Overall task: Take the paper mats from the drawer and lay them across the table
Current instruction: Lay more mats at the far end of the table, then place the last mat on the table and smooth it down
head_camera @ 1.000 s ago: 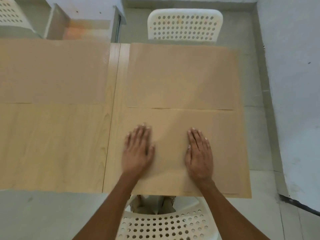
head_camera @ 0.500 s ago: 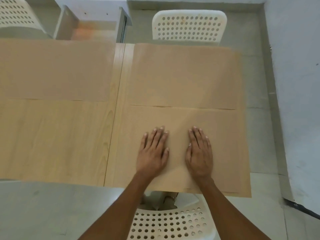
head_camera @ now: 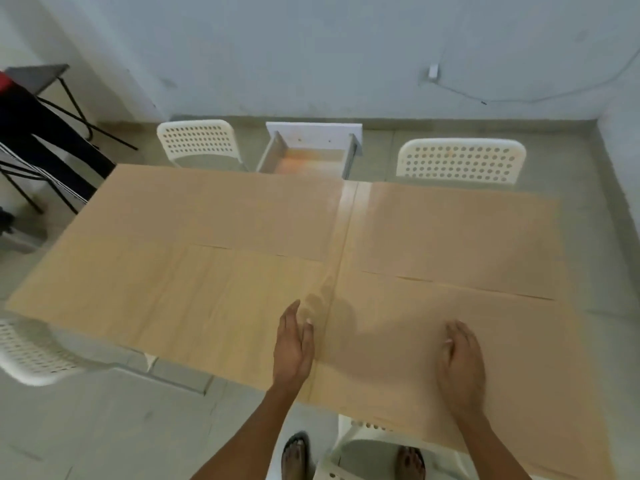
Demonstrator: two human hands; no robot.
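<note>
Brown paper mats cover three quarters of the bench (head_camera: 104, 306): far left mat (head_camera: 225, 209), far right mat (head_camera: 460, 233) and near right mat (head_camera: 398, 341), on which the right hand (head_camera: 462, 362) lies flat with fingers together. The left hand (head_camera: 294, 344), open and holding nothing, sits at the seam beside that mat's edge. Judging by the bare near-left quarter, the step in hand is settling this mat; next comes fetching another from the open drawer (head_camera: 311, 155) beyond the bench, though whether one remains there I cannot tell.

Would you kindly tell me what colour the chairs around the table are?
White, with perforated seats; the far right chair shows it best in the head view.
</note>
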